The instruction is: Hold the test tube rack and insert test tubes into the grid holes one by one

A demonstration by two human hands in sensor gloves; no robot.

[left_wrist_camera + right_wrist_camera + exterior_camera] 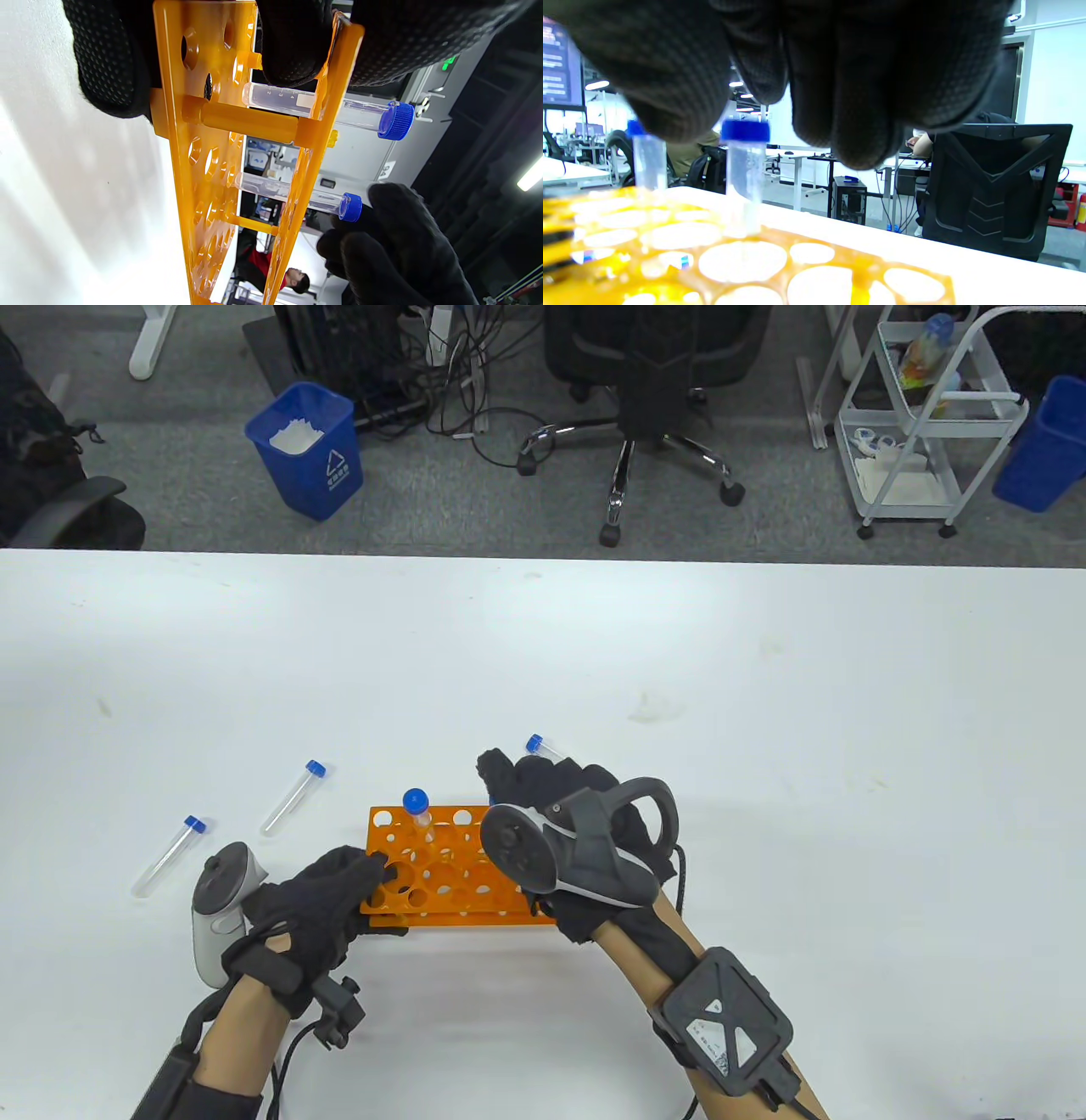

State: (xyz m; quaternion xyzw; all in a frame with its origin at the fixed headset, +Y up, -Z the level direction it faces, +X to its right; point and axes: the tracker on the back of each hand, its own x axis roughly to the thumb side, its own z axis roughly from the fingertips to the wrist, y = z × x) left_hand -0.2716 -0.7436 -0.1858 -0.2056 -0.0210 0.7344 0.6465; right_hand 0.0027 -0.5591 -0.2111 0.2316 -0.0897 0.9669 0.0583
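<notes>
The orange test tube rack (458,869) lies near the front of the table. My left hand (361,882) grips its left end, thumb on the top plate; its fingers (292,46) show in the left wrist view around the rack (186,140). One blue-capped tube (417,808) stands in the back row. A second tube (339,205) stands in a hole further right. My right hand (509,780) hovers over it, fingers (848,118) close around its cap (745,130). I cannot tell if they pinch it.
Two loose tubes lie on the table left of the rack, one (293,797) nearer and one (168,857) further left. Another tube (534,744) lies just behind my right hand. Chairs, a blue bin (307,449) and a cart stand beyond the far edge.
</notes>
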